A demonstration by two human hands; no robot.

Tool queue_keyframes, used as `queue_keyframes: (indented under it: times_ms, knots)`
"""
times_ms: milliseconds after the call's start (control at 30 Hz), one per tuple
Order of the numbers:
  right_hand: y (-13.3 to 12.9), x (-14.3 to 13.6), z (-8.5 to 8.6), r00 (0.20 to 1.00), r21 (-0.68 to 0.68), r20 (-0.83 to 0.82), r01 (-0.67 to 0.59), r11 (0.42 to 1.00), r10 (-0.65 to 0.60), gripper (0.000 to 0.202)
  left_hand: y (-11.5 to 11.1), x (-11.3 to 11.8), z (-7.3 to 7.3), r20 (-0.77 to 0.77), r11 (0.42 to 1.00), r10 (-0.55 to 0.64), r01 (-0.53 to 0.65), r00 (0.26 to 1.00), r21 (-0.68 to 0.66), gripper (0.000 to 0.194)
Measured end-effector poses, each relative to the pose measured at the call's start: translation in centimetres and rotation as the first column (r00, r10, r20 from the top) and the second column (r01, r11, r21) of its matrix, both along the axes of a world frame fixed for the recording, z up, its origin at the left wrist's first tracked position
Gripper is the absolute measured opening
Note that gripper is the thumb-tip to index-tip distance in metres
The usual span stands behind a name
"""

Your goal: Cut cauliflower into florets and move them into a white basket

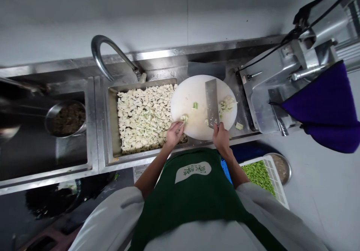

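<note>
My right hand (pixel 221 135) grips the handle of a broad cleaver (pixel 212 100), whose blade lies over a round white cutting board (pixel 194 90). At the board's left edge my left hand (pixel 174 134) is pinching a small pale-green piece of cauliflower (pixel 184 118). A green stem piece (pixel 195 105) rests mid-board. Right of the blade sits a cluster of cauliflower trimmings (pixel 227 104). To the left, a metal tray (pixel 114 131) is filled with cut cauliflower (pixel 140 105), with thin greenish strips on top.
A curved faucet (pixel 102 56) rises behind the tray. In the left sink (pixel 67 157) stands a metal pot (pixel 50 121) with dark contents. To the right are a slicing machine (pixel 264 93) and a purple cloth (pixel 326 105). Below is a white basket (pixel 277 183) of chopped greens.
</note>
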State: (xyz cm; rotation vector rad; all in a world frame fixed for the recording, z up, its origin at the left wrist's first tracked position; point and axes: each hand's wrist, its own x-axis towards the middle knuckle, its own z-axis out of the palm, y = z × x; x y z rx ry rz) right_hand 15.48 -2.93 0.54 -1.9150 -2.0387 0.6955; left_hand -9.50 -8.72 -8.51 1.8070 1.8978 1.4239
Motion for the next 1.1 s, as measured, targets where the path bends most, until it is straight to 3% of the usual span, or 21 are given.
queue_keyframes:
  times_ms: [100,167,267,367,467,567,667,800,933,1000,1100]
  knots:
    - [0.3,-2.9,0.7,0.996,-0.033,0.009,-0.093,0.995,0.093,0.034,-0.4,-0.6,0.3,0.042,0.979,0.201,-0.202,0.979,0.032,0.028]
    - [0.5,-3.5,0.8,0.995,-0.031,0.01,-0.096,0.995,0.097,0.034,0.3,-0.6,0.5,0.01,0.981,0.191,-0.191,0.982,0.02,0.03]
    - [0.9,-1.5,0.5,1.0,-0.001,0.013,-0.003,1.0,0.003,0.035,2.7,1.4,0.6,-0.102,0.995,-0.051,0.042,0.993,-0.086,0.052]
    - [1.1,3.0,-0.3,0.989,0.102,-0.021,0.148,0.984,-0.147,0.037,5.7,5.7,0.5,-0.206,0.945,-0.272,0.221,0.94,-0.241,0.068]
    - [0.5,7.7,-1.3,0.957,0.21,-0.091,0.291,0.934,-0.277,0.042,8.0,10.2,0.4,-0.27,0.876,-0.417,0.304,0.868,-0.375,0.056]
    - [-0.7,10.9,-2.5,0.911,0.237,-0.151,0.41,0.881,-0.383,0.05,9.2,12.1,0.3,-0.234,0.851,-0.443,0.324,0.865,-0.413,0.039]
    - [-1.8,11.9,-3.3,0.879,0.219,-0.182,0.473,0.854,-0.44,0.051,9.4,10.3,0.4,-0.124,0.917,-0.308,0.26,0.943,-0.303,0.038]
    - [-1.9,10.3,-3.6,0.899,0.185,-0.151,0.435,0.881,-0.412,0.042,7.7,3.8,0.5,0.119,0.993,-0.069,0.079,0.991,-0.085,0.045]
    - [-0.7,6.3,-2.9,0.966,0.13,-0.075,0.257,0.958,-0.249,0.032,4.6,-1.8,-0.1,0.213,0.991,0.133,-0.126,0.968,-0.045,0.031]
    - [-0.1,3.6,-2.3,0.99,0.107,-0.028,0.138,0.985,-0.135,0.029,3.3,-2.8,-0.7,0.208,0.98,0.2,-0.198,0.958,-0.028,0.03]
    - [0.1,-0.6,-1.1,0.996,0.072,0.04,-0.08,0.994,0.077,0.03,2.2,-2.2,-1.3,0.274,0.978,0.204,-0.209,0.94,-0.009,0.029]
